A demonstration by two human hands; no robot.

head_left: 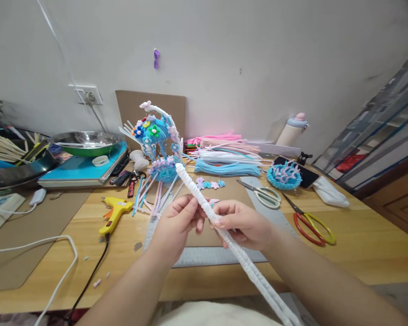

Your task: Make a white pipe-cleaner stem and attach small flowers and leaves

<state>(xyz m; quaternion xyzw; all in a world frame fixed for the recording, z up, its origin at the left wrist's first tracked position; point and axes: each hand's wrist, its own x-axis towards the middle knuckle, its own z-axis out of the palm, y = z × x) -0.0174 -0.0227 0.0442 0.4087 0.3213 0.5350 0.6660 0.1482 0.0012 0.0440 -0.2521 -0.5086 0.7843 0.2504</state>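
A long white stem wrapped in fuzzy pipe cleaner [248, 265] slants from the lower right up to the middle of the view. My left hand [182, 222] pinches it from the left, thumb on top, near its upper part. Just below that, my right hand [240, 222] grips the same stem between thumb and fingers. The stem's tip points at a blue pipe-cleaner ornament [163, 170] with a curved white stalk and colourful flowers [154, 131]. Small pink and blue flowers [211, 184] lie on a cardboard sheet [236, 194] beyond my hands.
Bundles of pipe cleaners [227, 167] lie at the back. A yellow glue gun [117, 213] rests at the left, its cord trailing forward. White-handled scissors [263, 194], red-and-yellow scissors [313, 224] and a round blue piece [284, 176] lie at the right. A metal bowl [86, 140] sits on books.
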